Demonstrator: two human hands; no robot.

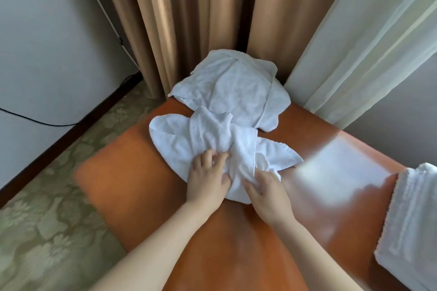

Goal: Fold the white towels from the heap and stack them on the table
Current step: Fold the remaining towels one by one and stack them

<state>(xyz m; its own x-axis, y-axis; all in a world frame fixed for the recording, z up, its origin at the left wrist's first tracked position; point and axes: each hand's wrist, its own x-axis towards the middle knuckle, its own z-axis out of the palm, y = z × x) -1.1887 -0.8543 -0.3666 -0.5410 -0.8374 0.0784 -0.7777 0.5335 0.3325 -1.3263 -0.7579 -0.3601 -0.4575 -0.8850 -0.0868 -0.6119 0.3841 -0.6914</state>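
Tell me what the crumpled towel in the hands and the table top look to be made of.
The crumpled towel: soft terry cloth, probably cotton; fuzzy looped nap and limp folds. The table: reddish-brown with a glossy finish, likely varnished wood or laminate; it mirrors bright light.

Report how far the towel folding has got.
Done: a folded pile lies at the right edge of the table. In hand: the left hand and right hand both grip one crumpled towel, not yet folded. Left: that towel, plus the heap at the table's far end.
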